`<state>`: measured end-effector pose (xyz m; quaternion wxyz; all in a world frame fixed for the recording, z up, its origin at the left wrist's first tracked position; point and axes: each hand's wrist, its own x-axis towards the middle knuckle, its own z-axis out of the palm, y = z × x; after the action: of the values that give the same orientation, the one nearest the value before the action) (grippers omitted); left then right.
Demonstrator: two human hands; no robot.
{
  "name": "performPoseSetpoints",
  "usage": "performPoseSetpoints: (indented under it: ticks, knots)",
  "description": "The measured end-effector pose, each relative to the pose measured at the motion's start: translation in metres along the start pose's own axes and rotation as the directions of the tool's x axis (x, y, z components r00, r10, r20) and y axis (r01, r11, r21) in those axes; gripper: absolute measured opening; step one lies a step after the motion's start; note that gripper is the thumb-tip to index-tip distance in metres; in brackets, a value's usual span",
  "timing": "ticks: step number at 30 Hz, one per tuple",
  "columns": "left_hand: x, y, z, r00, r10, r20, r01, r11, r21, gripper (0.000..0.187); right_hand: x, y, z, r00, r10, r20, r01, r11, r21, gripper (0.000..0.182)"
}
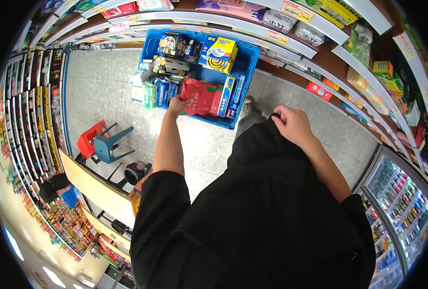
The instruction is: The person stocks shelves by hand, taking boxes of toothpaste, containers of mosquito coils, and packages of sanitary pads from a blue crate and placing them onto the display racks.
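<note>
A blue plastic crate (pixel 251 55) stands on the floor, holding several packaged goods. My left hand (pixel 179 105) reaches to its near left side, fingers closed on the edge of a red packet (pixel 199 96). Beside the packet are a blue-and-white box (pixel 226 96) on the right and blue packs (pixel 163 92) on the left. Blue-and-yellow boxes (pixel 218 52) with a spiral picture lie at the far right of the crate. My right hand (pixel 293 124) is by my body, away from the crate, its fingers pinching the edge of my black shirt (pixel 271 159).
Stocked shelves (pixel 291 43) curve along the far side and right. A blue stool (pixel 110 144) and a red stool (pixel 89 137) stand on the left, near a wooden table (pixel 98 183). A glass-door drinks fridge (pixel 397 192) is at lower right. A person (pixel 55 188) shows partly at far left.
</note>
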<state>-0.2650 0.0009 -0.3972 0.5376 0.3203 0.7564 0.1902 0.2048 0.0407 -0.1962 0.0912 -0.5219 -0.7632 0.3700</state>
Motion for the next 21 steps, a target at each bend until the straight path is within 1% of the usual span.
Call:
performPoseSetpoints:
  ticks: [2,3,4,7,8,10,11,12,14,15,17,19,21]
  knots:
    - [0.029,-0.045,0.003,0.999,0.008,-0.036,-0.003,0.991,0.131,0.059,-0.004,-0.002,-0.005,1.000,0.024,0.002,-0.024,1.000,-0.002,0.015]
    - [0.039,-0.056,0.005,0.998,0.017,-0.053,-0.006,0.981,0.196,0.070,-0.006,0.000,-0.005,1.000,0.025,-0.010,-0.025,1.000,-0.009,0.016]
    - [0.035,-0.046,0.006,0.996,-0.014,-0.092,0.044,0.941,0.335,0.091,-0.008,0.004,-0.007,0.999,0.024,-0.022,-0.025,1.000,-0.017,0.016]
    - [0.004,-0.003,0.020,0.954,0.100,-0.283,0.053,0.872,0.486,0.100,-0.016,0.015,-0.011,0.997,0.037,-0.063,-0.040,0.998,-0.041,0.016]
    - [-0.004,0.003,0.029,0.914,0.121,-0.387,0.115,0.838,0.533,0.098,-0.021,0.019,-0.012,0.996,0.046,-0.074,-0.050,0.998,-0.048,0.016]
    - [-0.016,0.009,0.041,0.826,0.279,-0.491,0.051,0.829,0.557,0.093,-0.030,0.032,-0.015,0.992,0.034,-0.119,-0.040,0.998,-0.041,0.017]
    - [-0.019,0.012,0.045,0.765,0.357,-0.536,0.018,0.821,0.571,0.090,-0.034,0.039,-0.018,0.989,0.026,-0.145,-0.032,0.999,-0.040,0.018]
    - [-0.022,0.016,0.051,0.668,0.492,-0.558,-0.029,0.766,0.642,0.070,-0.037,0.048,-0.019,0.986,0.032,-0.166,-0.039,0.999,-0.036,0.019]
    - [-0.035,0.034,0.062,0.589,0.610,-0.531,-0.121,0.716,0.688,0.055,-0.050,0.070,-0.024,0.977,0.053,-0.208,-0.062,0.997,-0.041,0.020]
    - [-0.042,0.044,0.074,0.549,0.660,-0.514,-0.174,0.691,0.701,0.047,-0.055,0.082,-0.026,0.977,0.096,-0.192,-0.104,0.994,-0.031,0.020]
    - [-0.061,0.069,0.108,0.569,0.684,-0.457,-0.351,0.704,0.617,0.024,-0.065,0.110,-0.032,0.965,0.204,-0.167,-0.213,0.976,-0.035,0.019]
    - [-0.076,0.088,0.152,0.611,0.733,-0.299,-0.472,0.640,0.606,0.017,-0.081,0.146,-0.041,0.951,0.244,-0.190,-0.259,0.964,-0.060,0.021]
    - [-0.093,0.101,0.210,0.703,0.697,-0.141,-0.541,0.652,0.531,0.015,-0.104,0.193,-0.051,0.921,0.300,-0.248,-0.335,0.935,-0.113,0.021]
